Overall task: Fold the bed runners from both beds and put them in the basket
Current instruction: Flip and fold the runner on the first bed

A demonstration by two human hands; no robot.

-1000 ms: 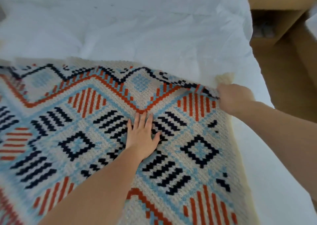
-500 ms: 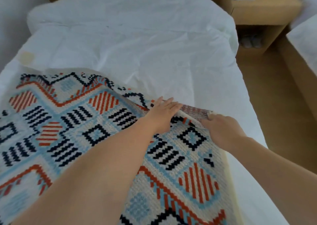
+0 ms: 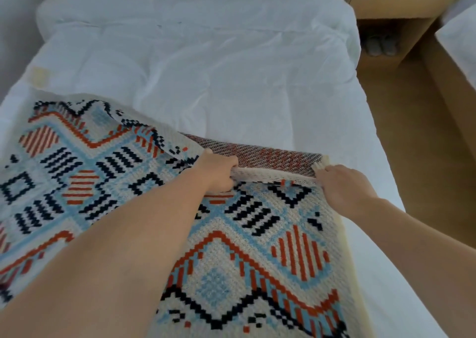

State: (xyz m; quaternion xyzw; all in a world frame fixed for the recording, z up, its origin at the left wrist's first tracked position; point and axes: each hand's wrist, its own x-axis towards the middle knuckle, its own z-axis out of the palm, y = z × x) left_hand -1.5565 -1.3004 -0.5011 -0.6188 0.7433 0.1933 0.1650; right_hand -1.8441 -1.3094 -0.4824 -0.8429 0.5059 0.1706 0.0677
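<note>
A woven bed runner (image 3: 108, 172) with cream, light blue, orange and black geometric patterns lies across the near part of the white bed (image 3: 206, 61). Its far edge on the right is lifted, showing the darker reddish underside (image 3: 262, 154). My left hand (image 3: 219, 172) grips that raised cream edge near the middle. My right hand (image 3: 342, 188) grips the same edge at the right corner, where a short fringe sticks up. No basket is in view.
A wooden nightstand (image 3: 401, 0) stands right of the bed's head, with a pair of grey slippers (image 3: 380, 45) in its open lower shelf. A second bed's wooden frame (image 3: 453, 79) and white bedding run along the right, across a narrow strip of tan floor.
My left hand left the flat pattern, slid to the far edge and gripped it. Both hands have lifted that edge, exposing the underside. The camera tilted up toward the bed's head.
</note>
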